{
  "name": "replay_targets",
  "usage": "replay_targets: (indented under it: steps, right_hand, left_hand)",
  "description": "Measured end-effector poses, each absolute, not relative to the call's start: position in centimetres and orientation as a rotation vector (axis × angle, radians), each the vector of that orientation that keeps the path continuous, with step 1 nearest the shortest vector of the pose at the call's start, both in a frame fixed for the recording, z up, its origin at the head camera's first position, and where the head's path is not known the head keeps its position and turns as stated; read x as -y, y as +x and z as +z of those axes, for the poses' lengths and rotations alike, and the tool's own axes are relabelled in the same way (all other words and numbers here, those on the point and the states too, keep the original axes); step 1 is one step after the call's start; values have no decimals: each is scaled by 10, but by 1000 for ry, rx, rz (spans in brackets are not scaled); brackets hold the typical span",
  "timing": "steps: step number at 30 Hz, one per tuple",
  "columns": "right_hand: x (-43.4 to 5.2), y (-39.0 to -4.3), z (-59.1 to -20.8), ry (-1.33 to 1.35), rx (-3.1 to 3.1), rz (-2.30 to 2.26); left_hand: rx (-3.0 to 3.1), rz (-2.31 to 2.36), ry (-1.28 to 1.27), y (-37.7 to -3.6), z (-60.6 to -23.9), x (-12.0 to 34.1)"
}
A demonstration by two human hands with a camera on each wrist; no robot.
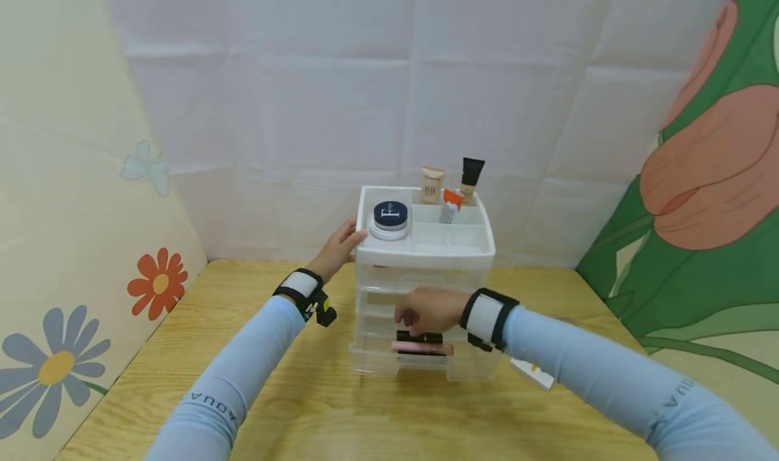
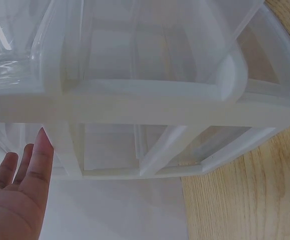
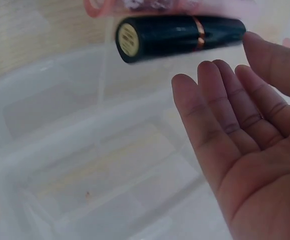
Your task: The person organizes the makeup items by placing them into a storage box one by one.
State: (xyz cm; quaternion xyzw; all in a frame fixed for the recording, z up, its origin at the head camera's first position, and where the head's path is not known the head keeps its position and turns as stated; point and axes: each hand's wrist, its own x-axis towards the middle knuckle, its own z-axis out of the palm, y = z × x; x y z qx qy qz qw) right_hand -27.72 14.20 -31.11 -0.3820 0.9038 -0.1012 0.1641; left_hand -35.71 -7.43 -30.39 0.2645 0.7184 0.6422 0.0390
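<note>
Lipstick (image 3: 180, 36): black tube, lying at open bottom drawer (image 1: 420, 356) of clear organizer (image 1: 424, 292), mid-counter (image 1: 304, 407). Right hand (image 1: 429, 310) released, fingers straight just beside tube (not gripping). Left hand (image 1: 337, 248) flat against organizer's left side, steadying. Best kept braced; tube nudged fully inside, parallel to pink stick (image 1: 422, 348).

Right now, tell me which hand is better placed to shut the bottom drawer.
Probably the right. The right hand hovers at the organizer's front, just above the black lipstick in the open bottom drawer. The left hand rests flat against the organizer's left side, steadying it.
</note>
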Motion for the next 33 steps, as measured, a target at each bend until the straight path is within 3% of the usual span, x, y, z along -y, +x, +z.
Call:
replay_targets:
  steps: [9,17,22,33]
  right_hand:
    - [-153,-271,-287,-1178,-2632,-324]
    - [-178,-262,-259,-1285,-2601,-507]
    - [-206,-257,-244,-1179,-2655,-569]
    - [-296,-269,-268,-988,-2800,-650]
  left_hand:
    - [-2194,1964,805,-339,-289,73]
    - [-2213,1977,786,-357,-305,74]
    - [-2230,1979,797,-359,-307,74]
    - [-2201,1971,786,-344,-295,73]
